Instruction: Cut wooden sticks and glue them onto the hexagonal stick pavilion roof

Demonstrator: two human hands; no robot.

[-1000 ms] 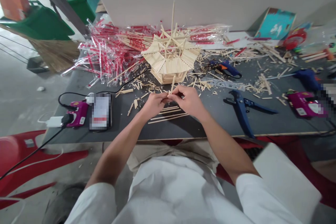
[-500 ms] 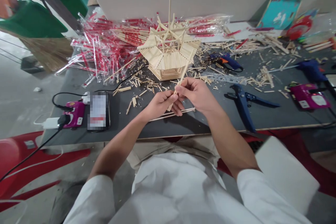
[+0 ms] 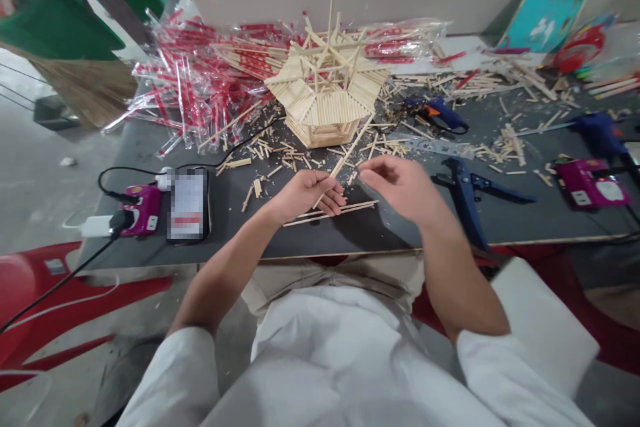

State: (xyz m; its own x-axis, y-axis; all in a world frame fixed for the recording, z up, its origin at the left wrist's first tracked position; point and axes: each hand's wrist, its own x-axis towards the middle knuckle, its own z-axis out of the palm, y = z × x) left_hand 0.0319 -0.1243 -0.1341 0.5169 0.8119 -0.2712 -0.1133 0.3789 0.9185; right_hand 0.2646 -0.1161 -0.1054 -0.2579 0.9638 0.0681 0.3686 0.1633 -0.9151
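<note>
Two thin wooden sticks, lying close together, slant up from my left hand, whose thumb presses them against the fingers. Their far ends reach toward the front of a many-sided wooden stick model with a sloped roof and a tall upright stick. To the right, my right hand is apart from the sticks, thumb and fingers separated with nothing visible between them. A few loose sticks lie on the table just below my left hand.
Red-and-clear plastic wrappers pile up at the back left. A phone and a purple power socket lie left. Blue cutters, a glue gun and another purple socket are right. Stick scraps litter the table.
My right hand has let go of the sticks and moved right. My left hand still holds them. The whole view has shifted slightly.
</note>
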